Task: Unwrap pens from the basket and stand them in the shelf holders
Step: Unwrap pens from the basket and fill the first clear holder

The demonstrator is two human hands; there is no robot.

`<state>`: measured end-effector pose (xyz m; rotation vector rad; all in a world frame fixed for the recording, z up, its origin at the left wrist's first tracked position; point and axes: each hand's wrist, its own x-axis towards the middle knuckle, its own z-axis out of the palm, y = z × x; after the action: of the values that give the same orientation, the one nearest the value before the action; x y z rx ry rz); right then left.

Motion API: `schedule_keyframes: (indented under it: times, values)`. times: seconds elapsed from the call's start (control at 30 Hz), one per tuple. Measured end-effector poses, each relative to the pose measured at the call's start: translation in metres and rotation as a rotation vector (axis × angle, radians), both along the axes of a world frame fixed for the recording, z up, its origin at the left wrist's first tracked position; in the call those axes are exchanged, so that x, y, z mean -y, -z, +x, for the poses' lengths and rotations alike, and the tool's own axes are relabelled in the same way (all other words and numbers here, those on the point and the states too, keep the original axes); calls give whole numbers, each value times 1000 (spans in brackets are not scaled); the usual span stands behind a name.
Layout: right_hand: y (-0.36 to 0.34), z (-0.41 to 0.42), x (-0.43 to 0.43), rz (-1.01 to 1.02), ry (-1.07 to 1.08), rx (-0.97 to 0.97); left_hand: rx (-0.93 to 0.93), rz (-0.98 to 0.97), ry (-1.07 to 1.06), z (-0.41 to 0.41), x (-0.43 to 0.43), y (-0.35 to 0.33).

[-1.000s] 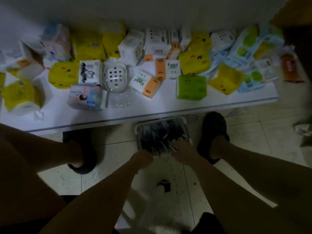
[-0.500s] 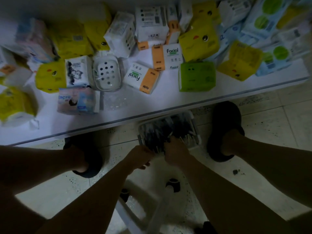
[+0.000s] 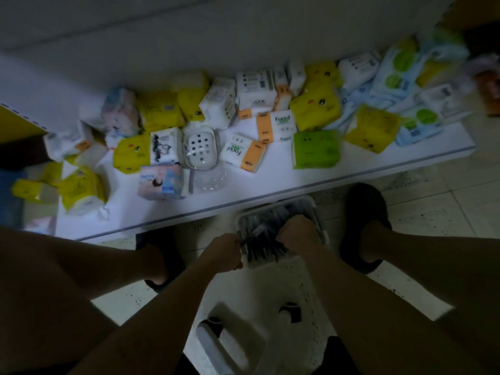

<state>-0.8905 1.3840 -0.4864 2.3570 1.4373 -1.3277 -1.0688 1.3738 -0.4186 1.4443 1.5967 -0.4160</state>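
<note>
A white basket (image 3: pixel 313 203) stands on the floor between my feet, filled with dark pens (image 3: pixel 261 249) in clear wrapping. My left hand (image 3: pixel 226 251) is at the basket's near left corner, fingers curled around the end of one wrapped pen (image 3: pixel 250 235). My right hand (image 3: pixel 297 234) reaches into the basket's right half, fingers curled down around a bunch of pens. The light is dim and the fingertips are hard to make out. No shelf holders are in view.
A low white shelf (image 3: pixel 270 190) just beyond the basket carries several tissue packs and a white perforated dish (image 3: pixel 198 150). Black slippers (image 3: pixel 365 226) flank the basket. A white stool frame (image 3: pixel 216 339) sits under me on the tiled floor.
Both hands have moved forward into the basket. The left hand has taken hold of a pen at the left edge and the right hand has sunk deeper among the pens.
</note>
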Motion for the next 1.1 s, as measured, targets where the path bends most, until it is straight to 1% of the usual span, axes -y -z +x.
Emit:
schedule_keyframes:
  times: [0.03,0.17,0.33,0.4,0.47,0.57,0.63,0.73,0.83,0.9,1.1]
  values:
    - [-9,2,0,8,32,-25,13,10,8,0,0,-6]
    - [-46,10,11,48,152,-188,156,86,-160,1,3,-39]
    - [-88,-3,30,133,138,-316,305,292,-293,-8,17,-65]
    - [-97,-10,34,178,157,-372,338,391,-298,-13,22,-64]
    - [-109,-16,37,256,160,-353,381,467,-296,-16,23,-67]
    - [-130,-20,35,403,79,-234,470,440,-383,-11,16,-72]
    - [-154,-24,33,476,56,-205,479,468,-382,-5,10,-87]
    - [-187,-31,26,559,21,-229,499,642,-358,0,5,-124]
    - [-225,-39,21,652,38,-330,604,842,-274,-2,2,-162]
    - [-252,-46,18,727,25,-395,631,942,-231,-5,-3,-186]
    - [-328,-61,13,979,-13,-564,751,1105,-286,-20,-5,-265]
